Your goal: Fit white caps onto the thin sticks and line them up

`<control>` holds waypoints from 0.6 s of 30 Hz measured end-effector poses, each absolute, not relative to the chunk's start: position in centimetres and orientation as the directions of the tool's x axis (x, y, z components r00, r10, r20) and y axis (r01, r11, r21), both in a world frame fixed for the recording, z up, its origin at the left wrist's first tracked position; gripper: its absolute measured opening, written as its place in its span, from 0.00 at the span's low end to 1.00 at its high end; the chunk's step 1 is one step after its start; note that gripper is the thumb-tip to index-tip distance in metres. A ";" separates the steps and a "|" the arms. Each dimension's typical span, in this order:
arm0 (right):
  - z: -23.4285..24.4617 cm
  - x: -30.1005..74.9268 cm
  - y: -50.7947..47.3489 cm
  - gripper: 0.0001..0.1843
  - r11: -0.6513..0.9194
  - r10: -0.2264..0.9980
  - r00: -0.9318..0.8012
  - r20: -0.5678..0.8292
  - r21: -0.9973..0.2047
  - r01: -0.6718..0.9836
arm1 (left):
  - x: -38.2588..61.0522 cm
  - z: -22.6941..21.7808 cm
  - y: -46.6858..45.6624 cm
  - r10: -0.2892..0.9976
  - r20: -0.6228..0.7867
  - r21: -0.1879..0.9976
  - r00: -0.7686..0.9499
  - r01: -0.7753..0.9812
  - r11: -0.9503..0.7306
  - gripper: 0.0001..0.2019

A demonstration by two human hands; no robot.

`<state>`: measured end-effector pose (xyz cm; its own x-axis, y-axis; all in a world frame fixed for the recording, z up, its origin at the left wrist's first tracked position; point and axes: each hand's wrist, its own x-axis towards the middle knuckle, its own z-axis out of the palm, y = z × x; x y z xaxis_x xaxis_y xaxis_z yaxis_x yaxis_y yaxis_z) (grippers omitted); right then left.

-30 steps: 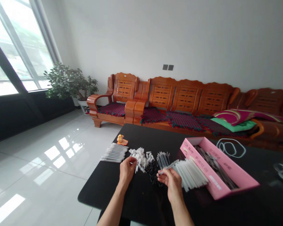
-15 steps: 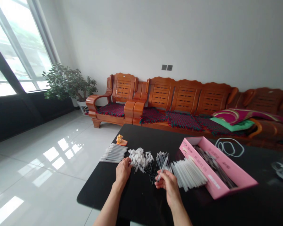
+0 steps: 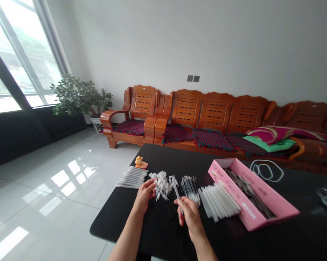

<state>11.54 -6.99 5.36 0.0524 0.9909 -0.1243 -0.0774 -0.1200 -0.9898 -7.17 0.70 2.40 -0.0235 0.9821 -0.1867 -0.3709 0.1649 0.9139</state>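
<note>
home, looks like a living room: glossy orange-brown carved wooden sofa set point(image 3: 216, 110) along a plain pale grey wall point(image 3: 152, 43), fringed dark red-and-green woven seat mats point(image 3: 213, 139), bright green cushion point(image 3: 270, 145), low black rectangular table point(image 3: 111, 217), leafy green potted plant point(image 3: 76, 96) by a large grey-framed window point(image 3: 29, 50), shiny white floor tiles point(image 3: 57, 217).

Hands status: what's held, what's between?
Right hand: holds pen barrel. Left hand: at white caps, hold unclear. Small black parts between hands.
</note>
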 end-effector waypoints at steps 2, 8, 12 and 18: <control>5.8 11.1 -7.4 0.20 -0.104 0.995 0.004 -0.104 -0.995 0.005 | -6.5 2.5 0.7 0.971 -0.234 0.786 0.042 -0.579 0.215 0.15; 6.6 10.6 -8.0 0.19 0.122 0.993 -0.037 0.116 -0.947 0.296 | -5.2 2.8 0.7 0.964 -0.259 0.623 0.060 -0.752 0.215 0.06; 6.7 10.8 -7.9 0.19 0.139 0.990 -0.040 0.134 -0.924 0.357 | -4.9 3.2 0.5 0.961 -0.269 0.640 0.059 -0.735 0.224 0.06; 6.1 10.8 -7.6 0.19 0.139 0.990 -0.032 0.139 -0.901 0.411 | -4.2 3.6 -0.1 0.967 -0.250 0.688 0.058 -0.692 0.220 0.12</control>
